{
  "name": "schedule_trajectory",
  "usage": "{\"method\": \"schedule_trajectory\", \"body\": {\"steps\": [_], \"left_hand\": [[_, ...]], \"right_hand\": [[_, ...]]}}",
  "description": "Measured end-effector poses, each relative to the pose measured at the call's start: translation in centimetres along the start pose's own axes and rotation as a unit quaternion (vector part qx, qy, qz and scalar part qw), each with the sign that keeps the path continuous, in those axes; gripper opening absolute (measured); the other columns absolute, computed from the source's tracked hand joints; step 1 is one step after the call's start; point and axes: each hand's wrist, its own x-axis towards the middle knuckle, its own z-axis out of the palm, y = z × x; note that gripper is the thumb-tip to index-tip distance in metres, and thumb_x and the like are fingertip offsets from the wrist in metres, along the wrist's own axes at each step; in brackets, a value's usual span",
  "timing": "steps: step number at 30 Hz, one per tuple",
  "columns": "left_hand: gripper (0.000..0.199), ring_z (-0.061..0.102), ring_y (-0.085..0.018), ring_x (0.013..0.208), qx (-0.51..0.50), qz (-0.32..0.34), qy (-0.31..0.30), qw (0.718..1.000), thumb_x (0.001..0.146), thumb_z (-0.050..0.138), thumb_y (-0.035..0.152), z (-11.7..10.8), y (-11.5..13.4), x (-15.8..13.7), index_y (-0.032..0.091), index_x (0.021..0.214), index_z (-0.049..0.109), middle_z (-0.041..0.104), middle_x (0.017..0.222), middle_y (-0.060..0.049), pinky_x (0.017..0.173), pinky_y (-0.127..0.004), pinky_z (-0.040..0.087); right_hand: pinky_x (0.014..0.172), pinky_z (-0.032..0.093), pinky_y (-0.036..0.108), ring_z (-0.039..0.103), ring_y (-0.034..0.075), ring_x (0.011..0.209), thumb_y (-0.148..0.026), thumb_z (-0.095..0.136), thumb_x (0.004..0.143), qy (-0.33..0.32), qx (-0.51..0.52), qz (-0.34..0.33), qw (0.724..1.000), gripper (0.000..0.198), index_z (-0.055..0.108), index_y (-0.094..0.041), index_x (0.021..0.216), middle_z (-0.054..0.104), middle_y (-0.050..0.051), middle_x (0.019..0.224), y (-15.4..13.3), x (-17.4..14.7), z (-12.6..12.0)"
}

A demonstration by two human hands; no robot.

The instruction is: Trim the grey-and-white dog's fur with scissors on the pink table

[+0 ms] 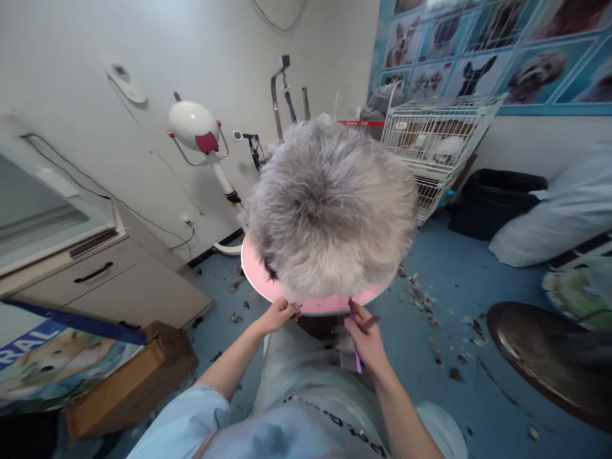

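A fluffy grey-and-white furry animal [329,204] fills the middle of the head view, on a round pink table [258,271]. Its face and legs are hidden from above. My left hand [281,315] is closed in a pinch at the table's near edge, just below the fur; whatever its fingers hold is too small to make out. To the right, my right hand [369,341] is closed around a slim purple tool [358,362], whose upper end points at the near rim. Blur around these fingers hides the tool's exact kind.
A white lamp-like machine [191,124] and a metal grooming arm [276,105] stand behind the table. At right are a wire cage [425,134], a black bin [497,197] and a brown round stool [540,357]. Fur clippings [421,296] litter the blue floor; drawers [109,280] stand left.
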Motion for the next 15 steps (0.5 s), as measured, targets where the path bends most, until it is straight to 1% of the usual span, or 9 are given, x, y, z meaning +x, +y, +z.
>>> {"method": "schedule_trajectory", "body": {"steps": [2, 4, 5, 7, 9, 10, 11, 13, 15], "left_hand": [[0.043, 0.05, -0.011, 0.058, -0.009, 0.005, -0.014, 1.0, 0.081, 0.055, 0.054, 1.0, -0.8, -1.3, 0.015, 0.064, 0.053, 0.052, 0.059, -0.001, 0.06, -0.025, 0.04], [0.036, 0.046, -0.01, 0.056, -0.014, -0.011, 0.004, 1.0, 0.078, 0.056, 0.05, 2.1, -1.1, -2.3, 0.016, 0.068, 0.049, 0.047, 0.06, 0.002, 0.057, -0.024, 0.039], [0.034, 0.044, -0.009, 0.054, -0.013, -0.022, 0.012, 1.0, 0.077, 0.056, 0.049, 2.6, -1.1, -2.6, 0.017, 0.07, 0.048, 0.044, 0.06, 0.003, 0.055, -0.023, 0.038], [0.031, 0.04, -0.009, 0.053, -0.004, -0.036, 0.023, 0.999, 0.077, 0.054, 0.047, 3.5, -0.7, -3.3, 0.018, 0.071, 0.046, 0.04, 0.059, 0.005, 0.053, -0.023, 0.034], [0.029, 0.038, -0.009, 0.054, 0.003, -0.028, 0.025, 0.999, 0.077, 0.053, 0.045, 4.2, -0.1, -4.0, 0.018, 0.071, 0.044, 0.039, 0.058, 0.005, 0.054, -0.023, 0.032], [0.029, 0.037, -0.009, 0.056, 0.006, -0.021, 0.027, 0.999, 0.076, 0.052, 0.045, 4.4, 0.3, -4.3, 0.018, 0.07, 0.043, 0.039, 0.059, 0.004, 0.055, -0.022, 0.032], [0.029, 0.037, -0.009, 0.057, 0.011, -0.013, 0.03, 0.999, 0.076, 0.053, 0.044, 4.6, 0.6, -4.6, 0.018, 0.07, 0.044, 0.04, 0.059, 0.004, 0.055, -0.022, 0.032], [0.028, 0.04, -0.01, 0.06, 0.022, 0.004, 0.032, 0.999, 0.077, 0.054, 0.043, 4.8, 1.1, -5.1, 0.016, 0.073, 0.048, 0.043, 0.062, 0.003, 0.058, -0.023, 0.034], [0.029, 0.044, -0.011, 0.064, 0.021, 0.015, 0.025, 0.999, 0.079, 0.054, 0.042, 4.7, 1.3, -5.5, 0.013, 0.077, 0.053, 0.05, 0.067, 0.0, 0.062, -0.024, 0.037]], "right_hand": [[0.07, 0.052, 0.031, 0.067, 0.02, 0.074, -0.044, 0.075, 0.074, -0.08, 0.158, 0.011, 0.984, 0.045, 0.067, -0.02, 0.11, 0.073, 0.005, 0.084, -2.0, -2.7, -0.9], [0.068, 0.052, 0.03, 0.067, 0.019, 0.072, -0.045, 0.081, 0.069, -0.109, 0.248, 0.005, 0.962, 0.043, 0.069, -0.021, 0.102, 0.073, 0.004, 0.082, -3.9, -3.8, -1.5], [0.068, 0.053, 0.03, 0.066, 0.017, 0.068, -0.045, 0.083, 0.067, -0.102, 0.278, 0.0, 0.955, 0.041, 0.07, -0.021, 0.097, 0.071, 0.002, 0.076, -4.4, -3.8, -1.6], [0.066, 0.054, 0.029, 0.061, 0.014, 0.058, -0.044, 0.086, 0.063, -0.045, 0.317, 0.007, 0.947, 0.037, 0.069, -0.021, 0.086, 0.064, -0.003, 0.062, -4.0, -3.0, -1.0], [0.059, 0.052, 0.026, 0.053, 0.011, 0.05, -0.042, 0.088, 0.059, 0.024, 0.33, 0.053, 0.942, 0.035, 0.063, -0.021, 0.072, 0.056, -0.007, 0.054, -2.0, -1.9, 0.5], [0.055, 0.051, 0.026, 0.052, 0.01, 0.048, -0.04, 0.089, 0.056, 0.036, 0.331, 0.094, 0.938, 0.037, 0.06, -0.02, 0.069, 0.056, -0.007, 0.054, -0.8, -1.5, 1.5], [0.053, 0.05, 0.026, 0.051, 0.011, 0.048, -0.039, 0.09, 0.054, 0.013, 0.334, 0.14, 0.932, 0.039, 0.059, -0.02, 0.068, 0.056, -0.006, 0.055, 0.3, -1.3, 2.6], [0.051, 0.049, 0.026, 0.052, 0.011, 0.049, -0.039, 0.091, 0.055, -0.078, 0.365, 0.209, 0.904, 0.041, 0.057, -0.02, 0.068, 0.055, -0.006, 0.056, 1.8, -1.4, 4.7], [0.053, 0.049, 0.025, 0.051, 0.01, 0.051, -0.039, 0.091, 0.058, -0.173, 0.409, 0.222, 0.868, 0.042, 0.055, -0.021, 0.069, 0.053, -0.007, 0.058, 2.0, -2.1, 6.1]]}}
